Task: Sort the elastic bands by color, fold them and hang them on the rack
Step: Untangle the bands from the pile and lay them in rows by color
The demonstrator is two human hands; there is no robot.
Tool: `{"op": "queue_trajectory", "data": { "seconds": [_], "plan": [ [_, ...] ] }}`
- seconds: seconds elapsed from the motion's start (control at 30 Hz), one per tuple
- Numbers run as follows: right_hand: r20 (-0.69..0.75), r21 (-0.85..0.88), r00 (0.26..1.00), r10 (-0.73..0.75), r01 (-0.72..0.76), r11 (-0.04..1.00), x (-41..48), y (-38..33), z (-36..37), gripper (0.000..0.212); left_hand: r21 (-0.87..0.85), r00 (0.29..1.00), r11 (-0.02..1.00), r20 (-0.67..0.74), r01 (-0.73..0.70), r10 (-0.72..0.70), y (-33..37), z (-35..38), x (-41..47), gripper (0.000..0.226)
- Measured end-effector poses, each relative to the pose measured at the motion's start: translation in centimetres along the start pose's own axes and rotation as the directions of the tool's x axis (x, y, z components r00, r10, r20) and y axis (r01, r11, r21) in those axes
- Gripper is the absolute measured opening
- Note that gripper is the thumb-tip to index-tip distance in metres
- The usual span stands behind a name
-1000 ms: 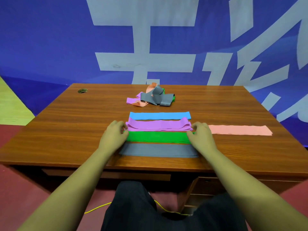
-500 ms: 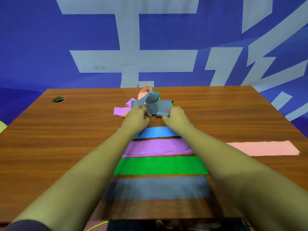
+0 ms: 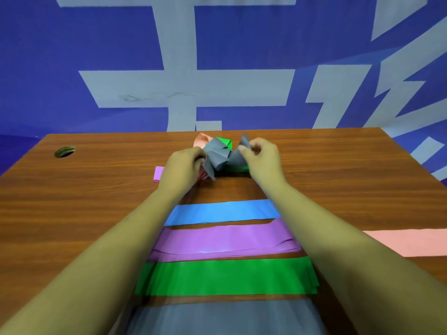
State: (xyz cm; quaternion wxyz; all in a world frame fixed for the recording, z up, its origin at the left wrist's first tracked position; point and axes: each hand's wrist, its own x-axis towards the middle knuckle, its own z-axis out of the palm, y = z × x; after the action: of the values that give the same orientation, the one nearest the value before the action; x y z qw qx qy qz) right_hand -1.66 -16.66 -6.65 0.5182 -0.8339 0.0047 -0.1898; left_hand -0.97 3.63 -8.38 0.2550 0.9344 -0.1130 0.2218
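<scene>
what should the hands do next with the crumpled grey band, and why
Probably lift it clear and pull it straight: the left hand and right hand both grip the grey band, which sits bunched on a pink band and a green band.

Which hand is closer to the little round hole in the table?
Left. The left hand holds the crumpled grey band, to the right of the hole; the right hand holds the band's other side, even farther from the hole.

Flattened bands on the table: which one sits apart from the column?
The pink band, alone at the right edge; blue, purple, green and grey lie in one column at centre.
</scene>
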Motion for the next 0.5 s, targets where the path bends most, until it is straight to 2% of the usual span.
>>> {"op": "queue_trajectory", "data": {
  "seconds": [0.1,0.23,0.3,0.37,0.5],
  "plan": [
    [-0.024,0.116,0.993,-0.118,0.120,0.986,0.2,-5.4,-2.7,0.020,-0.158,0.994,0.987,-0.109,0.010,-0.028,2.5,-2.7,-0.5,0.016],
    [-0.034,0.234,0.980,-0.194,0.196,0.952,-1.2,-11.9,-6.3,0.021,-0.493,0.957,0.861,-0.170,0.124,-0.235,5.8,-6.6,-1.5,0.016],
    [-0.031,0.295,0.979,-0.200,0.200,0.934,-2.4,-14.1,-7.8,0.022,-0.598,0.955,0.791,-0.139,0.132,-0.264,6.9,-8.1,-2.0,0.019],
    [-0.021,0.317,0.978,-0.208,0.204,0.926,-3.6,-15.9,-8.8,0.023,-0.612,0.953,0.767,-0.070,0.192,-0.294,7.5,-8.8,-2.4,0.013],
    [-0.018,0.358,0.972,-0.235,0.225,0.906,-5.9,-19.2,-10.4,0.024,-0.653,0.906,0.676,0.036,0.341,-0.422,7.3,-9.7,-3.5,0.008]
  ]
}}
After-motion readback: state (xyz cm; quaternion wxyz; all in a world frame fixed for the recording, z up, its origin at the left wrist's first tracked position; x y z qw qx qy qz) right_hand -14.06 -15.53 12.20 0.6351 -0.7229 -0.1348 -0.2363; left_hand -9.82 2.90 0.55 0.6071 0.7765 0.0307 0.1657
